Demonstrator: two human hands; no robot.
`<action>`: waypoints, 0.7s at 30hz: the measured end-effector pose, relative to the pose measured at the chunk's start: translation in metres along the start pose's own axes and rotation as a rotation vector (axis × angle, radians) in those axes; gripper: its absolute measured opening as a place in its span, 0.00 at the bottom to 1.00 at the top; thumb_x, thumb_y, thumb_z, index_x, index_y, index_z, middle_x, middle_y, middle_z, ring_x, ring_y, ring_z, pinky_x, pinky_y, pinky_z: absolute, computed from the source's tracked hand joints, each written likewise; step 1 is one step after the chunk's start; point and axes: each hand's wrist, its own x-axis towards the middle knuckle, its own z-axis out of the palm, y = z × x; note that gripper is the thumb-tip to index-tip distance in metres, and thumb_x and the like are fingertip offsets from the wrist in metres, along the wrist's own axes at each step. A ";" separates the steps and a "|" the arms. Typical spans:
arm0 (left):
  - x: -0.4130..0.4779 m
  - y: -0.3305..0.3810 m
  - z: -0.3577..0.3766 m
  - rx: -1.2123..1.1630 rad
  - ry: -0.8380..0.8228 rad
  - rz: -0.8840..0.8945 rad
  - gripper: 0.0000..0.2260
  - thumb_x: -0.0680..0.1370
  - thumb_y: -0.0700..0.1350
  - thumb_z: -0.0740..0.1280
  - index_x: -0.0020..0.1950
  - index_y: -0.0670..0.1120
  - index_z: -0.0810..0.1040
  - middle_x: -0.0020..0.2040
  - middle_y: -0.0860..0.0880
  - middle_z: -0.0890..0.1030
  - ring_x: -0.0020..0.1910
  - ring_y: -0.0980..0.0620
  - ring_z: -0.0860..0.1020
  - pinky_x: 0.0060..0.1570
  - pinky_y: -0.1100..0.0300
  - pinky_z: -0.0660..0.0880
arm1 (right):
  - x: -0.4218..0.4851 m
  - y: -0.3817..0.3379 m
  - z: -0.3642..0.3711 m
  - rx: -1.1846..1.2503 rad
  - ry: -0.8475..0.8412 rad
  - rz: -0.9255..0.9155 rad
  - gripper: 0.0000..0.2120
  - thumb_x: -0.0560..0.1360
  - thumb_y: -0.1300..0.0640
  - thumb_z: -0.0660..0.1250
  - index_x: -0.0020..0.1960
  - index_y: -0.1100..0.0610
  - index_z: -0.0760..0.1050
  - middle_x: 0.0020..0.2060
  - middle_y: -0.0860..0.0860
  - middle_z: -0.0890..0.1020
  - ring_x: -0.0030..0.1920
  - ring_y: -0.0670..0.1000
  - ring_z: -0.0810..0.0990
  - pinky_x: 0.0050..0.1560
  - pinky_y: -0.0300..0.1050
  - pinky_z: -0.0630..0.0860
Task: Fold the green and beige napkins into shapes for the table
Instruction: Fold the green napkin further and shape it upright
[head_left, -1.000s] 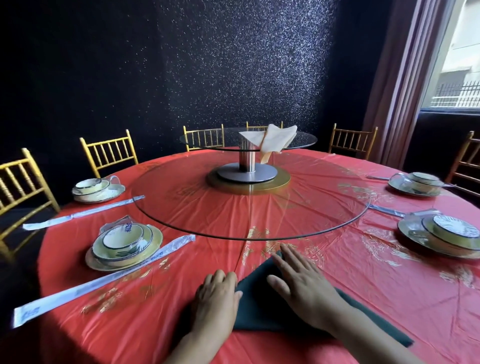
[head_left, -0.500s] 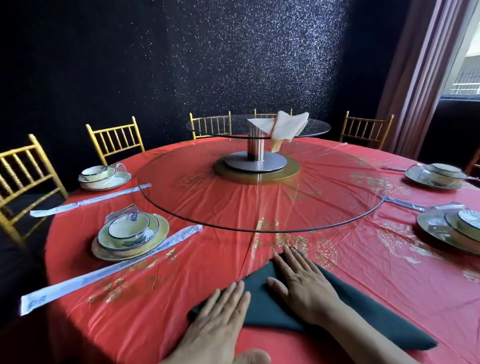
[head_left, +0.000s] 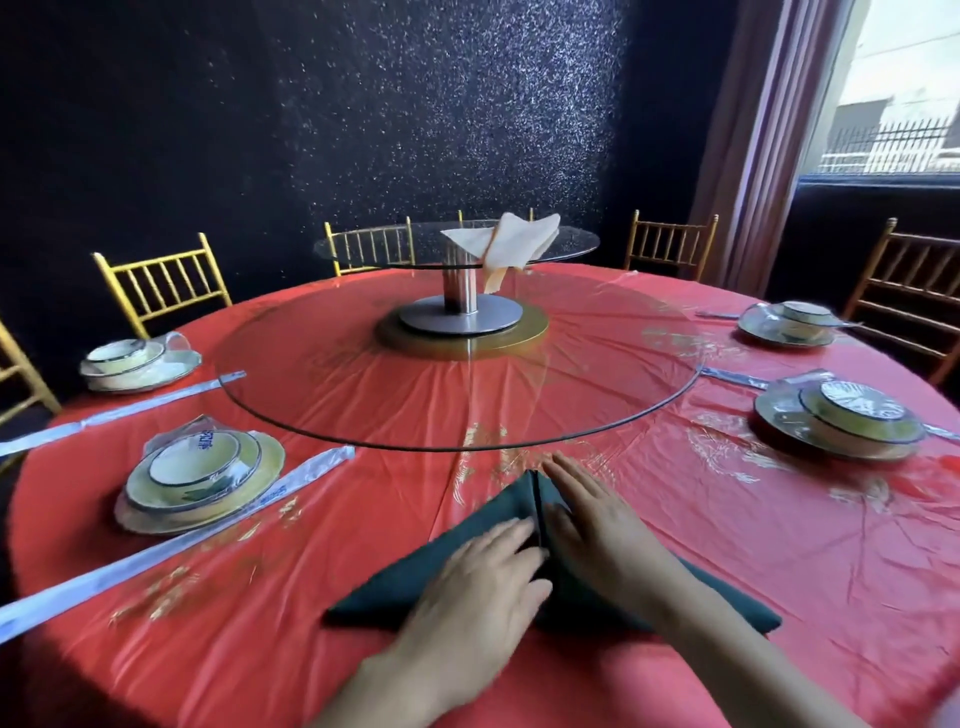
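The red table (head_left: 675, 545) bears the green napkin (head_left: 415, 577) at its near edge, just short of the glass turntable (head_left: 363, 395). The beige napkin (head_left: 504, 244) sits folded on the raised shelf (head_left: 571, 244) at the centre.

The green napkin lies as a flat triangle, its two flaps meeting at a seam (head_left: 537, 506) that runs toward the far tip. The step in hand looks like setting this fold. The flap edges should meet with no overlap or gap. Pressure should run from the seam outward along the slanted sides, so the cloth does not creep on the slick table.

The left hand (head_left: 478, 587) lies flat on the left flap, fingers straight and together, pointing at the seam. It is blurred, so full contact is likely, not certain. The right hand (head_left: 597, 514) presses the right flap, fingers straight and slightly spread, tips near the far point.
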 end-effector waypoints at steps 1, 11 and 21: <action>0.013 0.007 0.008 0.020 0.018 0.022 0.31 0.73 0.58 0.42 0.67 0.49 0.71 0.72 0.55 0.65 0.72 0.60 0.58 0.68 0.73 0.47 | -0.008 0.006 -0.001 -0.075 0.048 -0.034 0.34 0.72 0.41 0.46 0.70 0.62 0.65 0.69 0.56 0.68 0.70 0.51 0.67 0.68 0.40 0.61; 0.036 0.005 0.042 0.106 -0.315 -0.037 0.29 0.78 0.60 0.42 0.76 0.48 0.49 0.78 0.54 0.46 0.75 0.60 0.41 0.72 0.61 0.35 | -0.041 0.039 0.019 -0.398 -0.050 0.008 0.34 0.80 0.45 0.36 0.56 0.54 0.80 0.55 0.48 0.82 0.56 0.44 0.80 0.65 0.38 0.59; 0.034 0.002 0.043 0.065 -0.301 -0.029 0.45 0.65 0.72 0.30 0.76 0.51 0.50 0.77 0.56 0.48 0.75 0.61 0.43 0.70 0.63 0.34 | -0.100 0.108 -0.035 -0.675 -0.099 0.259 0.36 0.77 0.35 0.40 0.58 0.57 0.78 0.58 0.51 0.80 0.74 0.46 0.51 0.68 0.42 0.47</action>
